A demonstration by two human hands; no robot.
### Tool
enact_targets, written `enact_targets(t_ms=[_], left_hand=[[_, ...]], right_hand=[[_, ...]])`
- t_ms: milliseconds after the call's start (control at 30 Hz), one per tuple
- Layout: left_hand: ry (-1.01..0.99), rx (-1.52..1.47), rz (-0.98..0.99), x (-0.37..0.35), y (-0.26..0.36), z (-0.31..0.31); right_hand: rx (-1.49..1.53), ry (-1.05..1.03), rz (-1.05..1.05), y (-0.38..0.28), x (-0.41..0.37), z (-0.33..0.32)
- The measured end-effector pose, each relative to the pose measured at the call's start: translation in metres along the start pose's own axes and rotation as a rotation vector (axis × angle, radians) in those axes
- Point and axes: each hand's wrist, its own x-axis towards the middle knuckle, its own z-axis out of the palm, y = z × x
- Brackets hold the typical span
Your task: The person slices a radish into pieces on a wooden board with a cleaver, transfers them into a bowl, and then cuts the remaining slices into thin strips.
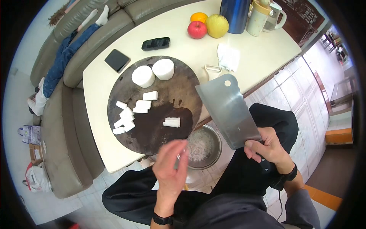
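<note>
My right hand (268, 147) grips a broad steel cleaver (228, 110), its blade raised beside the board's right edge. My left hand (169, 164), slightly blurred, hovers by the near edge of the round wooden cutting board (173, 82). Its fingers are loosely curled, the thumb apart from them, and nothing shows in its grasp. On the board stand two thick round white chunks of peeled vegetable, perhaps radish (143, 76). Several cut white pieces (125, 117) lie at the left, with more blocks (143, 105) mid-board. Two small slabs (171, 122) rest on the dark wet patch near my left hand.
Below the board's edge stands a metal bowl (218, 147) holding pale shreds. A peeler (212, 70), crumpled tissue (228, 57), red apple (197, 29), black square object (117, 60) and blue flask (234, 15) are on the table (97, 126). A person's legs (63, 61) rest on the sofa.
</note>
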Motion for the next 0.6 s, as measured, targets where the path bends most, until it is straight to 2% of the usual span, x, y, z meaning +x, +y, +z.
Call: enact_targets(t_ms=[33, 133, 200, 267, 467, 567, 600], left_hand=[[0.14, 0.167, 0.121, 0.012, 0.001, -0.003], [0.175, 0.351, 0.125, 0.038, 0.002, -0.004], [0.152, 0.38, 0.099, 0.045, -0.008, -0.002], [0.073, 0.493, 0.16, 0.046, -0.025, -0.001], [0.167, 0.56, 0.304, 0.037, -0.031, -0.007], [0.19, 0.606, 0.382, 0.031, -0.034, -0.016], [0.2, 0.627, 0.423, 0.029, -0.035, -0.019]], right_hand=[[-0.035, -0.012, -0.014, 0.0, 0.001, 0.001], [-0.07, -0.026, -0.027, -0.005, 0.001, 0.005], [-0.15, -0.021, -0.033, -0.013, 0.002, 0.009], [-0.176, -0.007, -0.039, -0.016, 0.003, 0.011], [-0.224, -0.003, -0.026, -0.03, 0.009, 0.017], [-0.268, -0.009, -0.082, -0.029, 0.014, 0.021], [-0.395, -0.04, -0.158, -0.023, 0.017, 0.02]])
